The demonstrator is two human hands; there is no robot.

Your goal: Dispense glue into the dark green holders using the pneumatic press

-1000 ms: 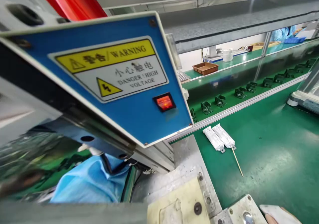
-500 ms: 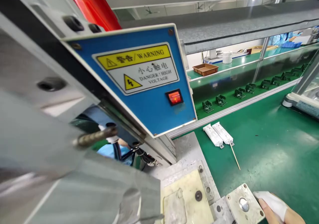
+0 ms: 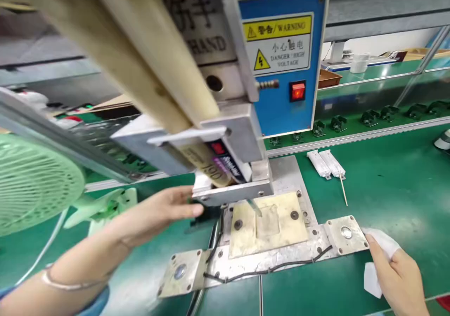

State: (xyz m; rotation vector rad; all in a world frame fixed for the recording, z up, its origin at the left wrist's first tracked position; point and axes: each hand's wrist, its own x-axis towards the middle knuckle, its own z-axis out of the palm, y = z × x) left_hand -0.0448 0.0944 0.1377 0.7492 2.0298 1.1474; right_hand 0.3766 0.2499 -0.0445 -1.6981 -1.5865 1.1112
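Observation:
My left hand (image 3: pixel 172 208) reaches in from the left with thumb and fingers apart. Its fingertips are at the left side of the metal cartridge holder (image 3: pixel 235 191) and partly hidden behind it. I cannot tell whether they touch it. Just below the thumb is a blurred black object (image 3: pixel 207 218). A labelled adhesive cartridge (image 3: pixel 221 166) sits in the holder, its thin nozzle (image 3: pixel 253 207) pointing down at the cream fixture plate (image 3: pixel 242 236). On the right, my right hand (image 3: pixel 401 271) is closed on a white wipe (image 3: pixel 385 242), beside the right button block (image 3: pixel 347 235).
A left button block (image 3: pixel 181 273) and a black cable (image 3: pixel 270 270) flank the fixture. A green fan (image 3: pixel 38 184) stands at left. Two white tubes (image 3: pixel 319 164) and a thin stick (image 3: pixel 343 191) lie behind right. Black parts (image 3: pixel 338 123) line the conveyor behind.
The view has swung left and back, bringing the cartridge, the whole fixture and my left hand into sight. My right hand stays by the right button block with the wipe.

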